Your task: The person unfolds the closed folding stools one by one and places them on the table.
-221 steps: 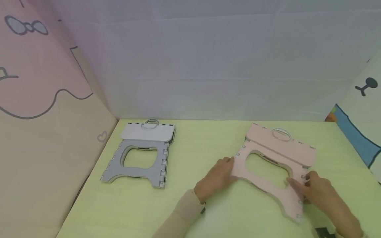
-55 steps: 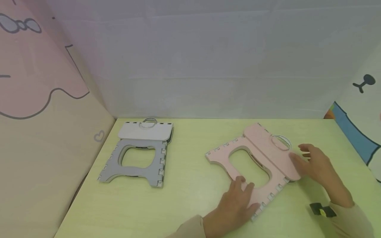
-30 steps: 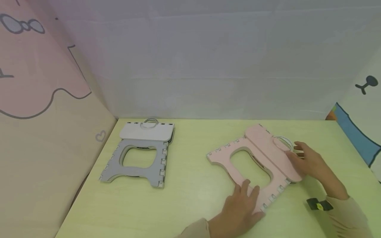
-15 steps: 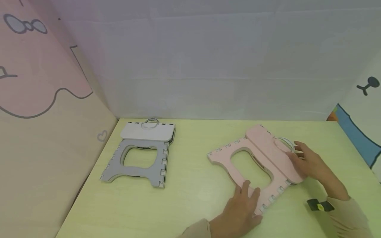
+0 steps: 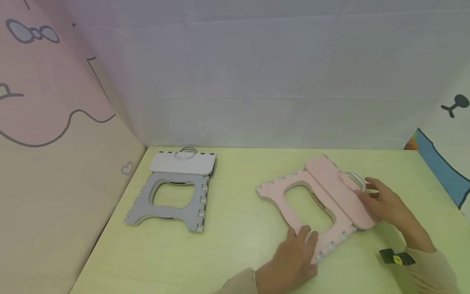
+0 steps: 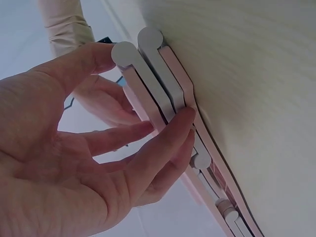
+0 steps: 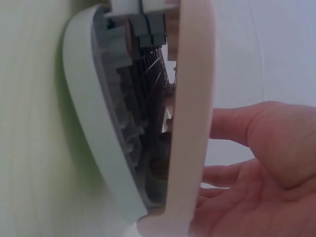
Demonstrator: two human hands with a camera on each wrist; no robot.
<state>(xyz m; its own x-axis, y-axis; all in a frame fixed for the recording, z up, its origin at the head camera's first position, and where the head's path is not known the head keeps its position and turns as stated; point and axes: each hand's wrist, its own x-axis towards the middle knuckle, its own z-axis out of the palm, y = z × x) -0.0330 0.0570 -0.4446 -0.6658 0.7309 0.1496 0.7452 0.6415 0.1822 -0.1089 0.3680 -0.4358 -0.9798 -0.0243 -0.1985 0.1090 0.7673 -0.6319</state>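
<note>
A pink folding step stool (image 5: pixel 341 196) lies folded flat on the table, turned so its top panel and white loop handle face right and its legs point left and front. My left hand (image 5: pixel 290 261) grips the end of the front leg. In the left wrist view the thumb of that hand (image 6: pixel 64 163) is on a round white hinge end, with fingertips along the edge of the leg (image 6: pixel 143 101). Beside the handle, my right hand (image 5: pixel 387 204) holds the panel's edge; its thumb presses the pink face (image 7: pixel 190 108) in the right wrist view, other fingertips partly hidden behind.
A second folded step stool (image 5: pixel 183 163), grey with a white panel, lies at the left of the pale yellow-green table (image 5: pixel 235 196). A white cloth wall (image 5: pixel 257 81) stands behind, with printed cloth (image 5: pixel 66 171) at the left side and more at the right.
Since the earliest frame the pink stool has turned clockwise. The left hand has gone to the front leg, the right from a leg to the top panel. In the last second only slight shifts show.
</note>
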